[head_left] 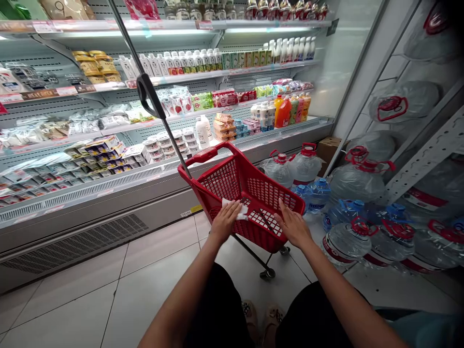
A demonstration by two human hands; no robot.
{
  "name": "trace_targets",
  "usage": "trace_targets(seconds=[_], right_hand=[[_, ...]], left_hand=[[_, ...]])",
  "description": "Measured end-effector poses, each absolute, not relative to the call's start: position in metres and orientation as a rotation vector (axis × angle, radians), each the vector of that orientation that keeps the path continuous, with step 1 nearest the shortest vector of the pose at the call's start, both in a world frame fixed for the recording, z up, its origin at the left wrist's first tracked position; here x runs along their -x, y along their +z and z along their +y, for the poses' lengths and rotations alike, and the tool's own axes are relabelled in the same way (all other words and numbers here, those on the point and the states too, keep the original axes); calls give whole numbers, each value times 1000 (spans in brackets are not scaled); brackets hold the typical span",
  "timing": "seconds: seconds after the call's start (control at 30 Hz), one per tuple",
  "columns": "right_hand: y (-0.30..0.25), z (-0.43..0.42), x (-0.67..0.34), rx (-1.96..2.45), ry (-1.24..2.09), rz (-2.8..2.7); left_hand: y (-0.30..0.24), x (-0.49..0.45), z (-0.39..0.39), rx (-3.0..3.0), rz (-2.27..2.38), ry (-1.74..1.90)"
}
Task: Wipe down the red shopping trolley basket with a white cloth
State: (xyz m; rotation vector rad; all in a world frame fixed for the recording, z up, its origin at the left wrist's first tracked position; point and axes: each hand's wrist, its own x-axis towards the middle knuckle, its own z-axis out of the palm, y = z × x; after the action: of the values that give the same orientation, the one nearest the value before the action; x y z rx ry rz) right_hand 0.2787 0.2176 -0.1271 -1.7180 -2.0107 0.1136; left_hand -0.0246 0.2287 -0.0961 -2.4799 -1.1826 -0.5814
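Note:
A red plastic rolling shopping basket [266,188] stands in front of me, its long metal pull rod [174,140] with a black grip [148,94] slanting up to the left. My left hand [225,223] holds a crumpled white wipe [242,211] against the basket's near rim, fingers extended over it. Whether the wipe is paper or cloth I cannot tell. Over the near right part of the rim is my right hand [293,226], open with its fingers apart and nothing in it. Perforated walls and floor show inside the basket.
A refrigerated display [163,181] with bottles, cartons and tubs runs across the back. Large water jugs [348,241] with red handles crowd the floor on the right, beside a metal rack [431,140]. The basket stands on wheels [267,274] on pale tiles [152,290].

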Motion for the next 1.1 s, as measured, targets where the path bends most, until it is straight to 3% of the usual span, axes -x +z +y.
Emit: trace_targets(seconds=[0.23,0.57,0.73,0.9,1.1], right_hand=[[-125,196,-248,1634,3,-2051],[-121,204,-291,1603,114,-2071],[-119,204,-291,1597,148,-2045],[-119,200,-305,1552,139,-2062],[-127,203,-292,1663,-124,-1983]], left_hand=[[-124,-39,194,2545,-1063,-561],[-59,79,255,2321,-1311,-562],[-67,47,248,2254,-1394,-697],[-77,22,231,2498,-1105,-590],[-73,19,229,2392,-1195,-600]])
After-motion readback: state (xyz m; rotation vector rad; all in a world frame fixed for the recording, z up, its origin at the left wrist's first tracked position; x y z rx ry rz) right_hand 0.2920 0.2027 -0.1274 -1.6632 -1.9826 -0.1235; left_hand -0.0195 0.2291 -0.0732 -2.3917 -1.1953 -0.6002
